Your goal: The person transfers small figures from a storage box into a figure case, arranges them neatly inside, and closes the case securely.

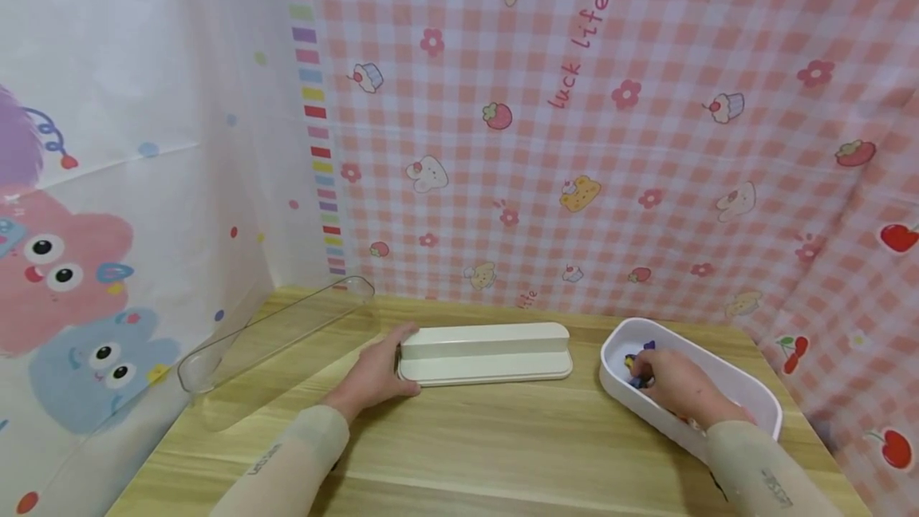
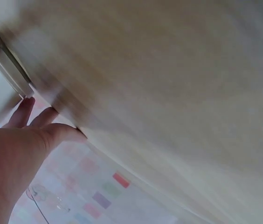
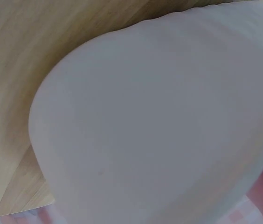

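Note:
A cream two-step display stand [image 1: 484,364] lies lengthwise on the wooden table. My left hand [image 1: 376,369] grips its left end, thumb at the front edge and fingers at the back. In the left wrist view, the thumb of my left hand [image 2: 17,154] is at the stand's edge [image 2: 12,72]. My right hand [image 1: 675,381] reaches into a white oval basin [image 1: 613,381], its fingers curled at a small blue-and-yellow piece [image 1: 630,362]. A purple bit [image 1: 649,345] shows behind the fingers. The right wrist view is mostly filled by the outer wall of the basin [image 3: 145,116].
A clear, rimmed plastic cover [image 1: 276,333] lies at the table's left back. Behind the table [image 1: 502,445] hangs a pink checked cloth [image 1: 467,222], and a white cartoon-printed cloth [image 1: 143,262] hangs on the left. Pale pink pieces lie in the basin, partly hidden under my right wrist.

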{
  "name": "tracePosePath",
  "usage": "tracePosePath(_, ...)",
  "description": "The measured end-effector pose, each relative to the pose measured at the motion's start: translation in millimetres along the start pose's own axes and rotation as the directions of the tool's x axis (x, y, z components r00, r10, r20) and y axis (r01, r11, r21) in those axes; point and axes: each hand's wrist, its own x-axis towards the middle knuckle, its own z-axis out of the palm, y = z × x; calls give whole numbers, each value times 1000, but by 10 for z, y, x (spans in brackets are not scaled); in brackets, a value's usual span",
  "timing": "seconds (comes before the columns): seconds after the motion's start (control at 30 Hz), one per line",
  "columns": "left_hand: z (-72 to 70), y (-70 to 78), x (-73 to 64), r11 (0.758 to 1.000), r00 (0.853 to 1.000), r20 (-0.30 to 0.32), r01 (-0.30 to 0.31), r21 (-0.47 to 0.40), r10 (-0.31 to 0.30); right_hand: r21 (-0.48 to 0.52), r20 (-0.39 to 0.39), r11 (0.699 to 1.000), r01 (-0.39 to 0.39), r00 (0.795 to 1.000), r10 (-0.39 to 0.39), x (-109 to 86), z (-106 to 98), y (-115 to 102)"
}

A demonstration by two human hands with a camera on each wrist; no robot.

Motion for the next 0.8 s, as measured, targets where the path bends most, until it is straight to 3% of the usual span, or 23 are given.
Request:
tracePosePath(0.2,-57,-62,-24,997,999,45,-23,-74,26,44,-37,999,1,999,0,-16,-61,42)
tracePosePath(0.33,-81,-91,-29,997,998,60,-29,-77,33,131,-96,991,-5,995,18,-35,-214,-105)
tracePosePath(0.43,-87,-105,-32,997,998,56,-23,-74,27,168,-139,985,39,990,-16,-2,-292,-366)
tracePosePath(0.53,-88,-113,-34,997,999,48,-16,-69,19,153,-170,980,123,981,-97,88,-258,-676)
tracePosePath(0.8,-57,-85,-12,996,998,53,-18,-91,23,87,-130,951,298,950,-286,424,157,-1565)
